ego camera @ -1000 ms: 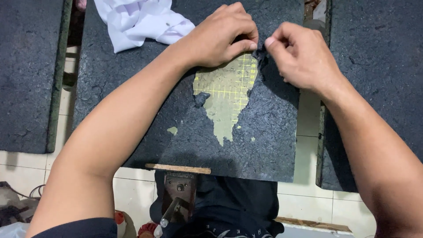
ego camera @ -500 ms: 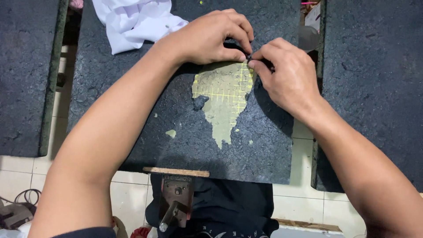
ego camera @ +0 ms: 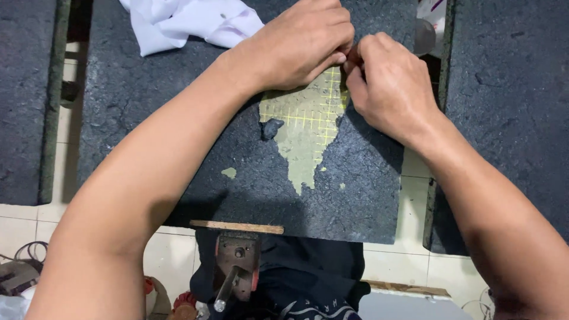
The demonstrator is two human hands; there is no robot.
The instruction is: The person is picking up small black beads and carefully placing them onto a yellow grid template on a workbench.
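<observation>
Fingertips of left hand point(ego camera: 302, 44) and right hand point(ego camera: 388, 89) meet, pinched shut on something too small to identify, upper centre of frame, above worn dark mat point(ego camera: 178, 118); steady, fine grip needed next.

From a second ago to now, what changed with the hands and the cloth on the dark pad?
The right hand moved left until its fingertips met those of the left hand, closing the gap above the worn yellow patch; whatever they pinch is hidden. The white cloth and the dark pad stayed put.
</observation>
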